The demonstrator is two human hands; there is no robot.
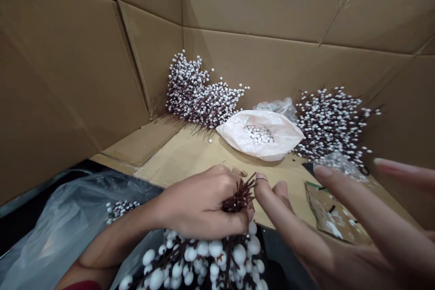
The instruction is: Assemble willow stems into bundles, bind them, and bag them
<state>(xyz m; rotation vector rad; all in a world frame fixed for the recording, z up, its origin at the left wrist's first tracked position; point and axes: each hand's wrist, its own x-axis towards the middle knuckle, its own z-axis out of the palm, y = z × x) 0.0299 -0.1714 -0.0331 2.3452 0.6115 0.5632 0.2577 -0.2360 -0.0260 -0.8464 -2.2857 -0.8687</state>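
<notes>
My left hand (207, 204) is closed around a bunch of artificial white-berry stems (217, 258). The bare brown stem ends (239, 197) poke out of the top of the fist, while the white berries hang below it toward me. My right hand (326, 231) is open with its fingers spread, just right of the bunch. One of its fingertips is at the edge of the stem ends, with a thin dark line across it; whether that is a stem or a band I cannot tell.
Cardboard walls (251, 9) surround the work surface (170, 154). Berry stems are heaped at back left (204, 95) and right (331, 122). Between them sits a white bag (234, 133) holding loose white berries. Clear plastic (68, 217) lies at left, and a torn cardboard piece (326, 210) at right.
</notes>
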